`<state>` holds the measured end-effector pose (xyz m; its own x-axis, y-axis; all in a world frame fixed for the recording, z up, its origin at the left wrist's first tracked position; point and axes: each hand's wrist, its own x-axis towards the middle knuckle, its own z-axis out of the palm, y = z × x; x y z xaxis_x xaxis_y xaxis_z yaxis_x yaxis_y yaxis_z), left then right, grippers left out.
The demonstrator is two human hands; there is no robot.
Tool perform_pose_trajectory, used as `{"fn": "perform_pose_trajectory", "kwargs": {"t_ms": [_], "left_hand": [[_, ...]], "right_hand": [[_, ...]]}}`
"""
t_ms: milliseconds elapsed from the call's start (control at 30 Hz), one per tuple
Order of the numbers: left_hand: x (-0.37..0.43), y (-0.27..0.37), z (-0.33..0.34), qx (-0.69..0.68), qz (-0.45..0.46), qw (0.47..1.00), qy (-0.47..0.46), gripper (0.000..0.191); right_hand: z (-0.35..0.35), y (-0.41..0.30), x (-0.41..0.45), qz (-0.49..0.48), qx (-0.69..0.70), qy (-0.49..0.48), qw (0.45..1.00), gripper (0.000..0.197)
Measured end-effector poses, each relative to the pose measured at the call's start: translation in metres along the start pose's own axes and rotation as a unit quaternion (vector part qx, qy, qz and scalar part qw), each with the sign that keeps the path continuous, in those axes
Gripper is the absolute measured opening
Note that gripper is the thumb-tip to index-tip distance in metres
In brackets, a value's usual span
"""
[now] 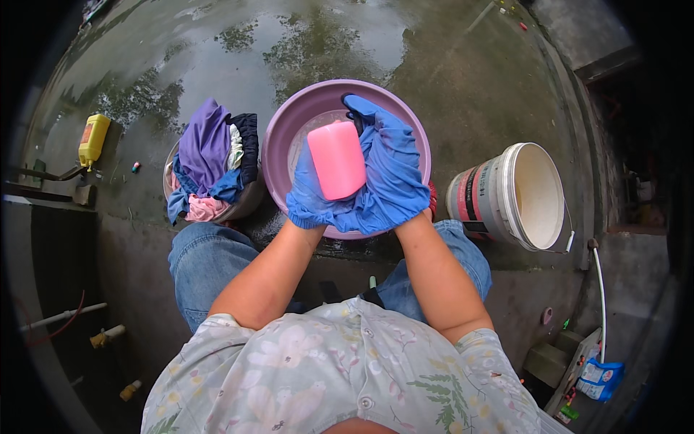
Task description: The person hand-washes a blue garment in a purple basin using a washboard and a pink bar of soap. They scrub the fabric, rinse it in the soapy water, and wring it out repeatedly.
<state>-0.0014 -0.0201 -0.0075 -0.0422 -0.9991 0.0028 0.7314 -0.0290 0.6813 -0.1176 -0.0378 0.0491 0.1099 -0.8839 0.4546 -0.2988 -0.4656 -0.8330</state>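
A blue garment covers both my hands, held up over a round purple plastic basin. My left hand is under the cloth's left side, with only the wrist end showing. Under the right side is my right hand, likewise hidden down to the wrist. Both support the garment, but their fingers cannot be seen. A large pink bar, apparently soap, rests against the cloth between them, nearer the left hand. Dark trim shows at the garment's far edge. Whitish residue marks the basin's bottom.
Left of the basin, a tub is heaped with purple, blue, pink and dark clothes. A white paint bucket lies tilted at the right. Farther left is a yellow bottle on the wet concrete floor. A blue packet lies at lower right.
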Motion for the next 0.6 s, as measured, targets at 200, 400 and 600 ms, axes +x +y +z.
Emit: {"fn": "perform_pose_trajectory", "kwargs": {"t_ms": [200, 400, 600], "left_hand": [[0.018, 0.011, -0.016, 0.053, 0.009, 0.999, -0.005, 0.048], [0.007, 0.004, -0.007, 0.182, 0.059, 0.980, -0.050, 0.048], [0.003, 0.005, 0.001, -0.074, -0.161, 0.979, 0.101, 0.046]], "right_hand": [[0.018, 0.002, -0.007, 0.006, -0.207, -0.103, 0.973, 0.035], [0.005, 0.025, -0.003, -0.073, -0.309, -0.143, 0.937, 0.022], [0.007, -0.001, -0.018, -0.042, -0.344, -0.171, 0.922, 0.029]]}}
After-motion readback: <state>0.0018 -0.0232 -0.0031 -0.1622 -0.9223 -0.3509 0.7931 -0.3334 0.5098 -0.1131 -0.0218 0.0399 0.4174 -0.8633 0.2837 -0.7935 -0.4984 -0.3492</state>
